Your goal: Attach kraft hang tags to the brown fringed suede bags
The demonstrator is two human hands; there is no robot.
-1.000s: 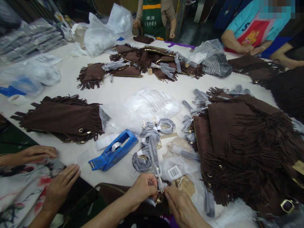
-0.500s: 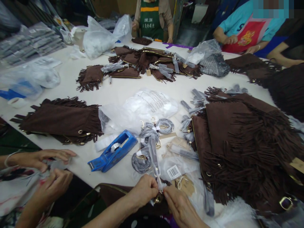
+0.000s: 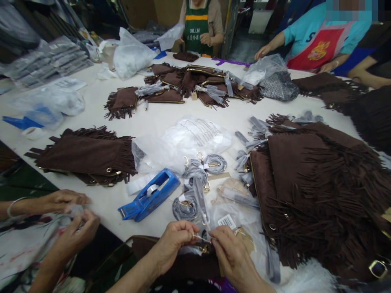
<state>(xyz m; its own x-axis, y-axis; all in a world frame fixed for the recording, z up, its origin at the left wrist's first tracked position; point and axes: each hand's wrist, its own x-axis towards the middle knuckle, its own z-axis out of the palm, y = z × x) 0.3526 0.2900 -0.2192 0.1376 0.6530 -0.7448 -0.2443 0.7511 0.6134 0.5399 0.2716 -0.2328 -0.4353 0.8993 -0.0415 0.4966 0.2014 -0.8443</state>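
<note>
At the bottom centre of the frame, we see the left hand [image 3: 179,241] and right hand [image 3: 228,246] pinched closed on a white string [image 3: 200,237] above a brown bag [image 3: 195,265], the string work seemingly unfinished, with no completed knot visible.

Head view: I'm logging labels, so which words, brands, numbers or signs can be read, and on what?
"OMLUN": green apron; Chinese characters below too blurred.
"S": blue shirt.
Red apron: gold marking, unreadable.
Too small or blurred to read: any print on the barcode label, white bag and tag.
</note>
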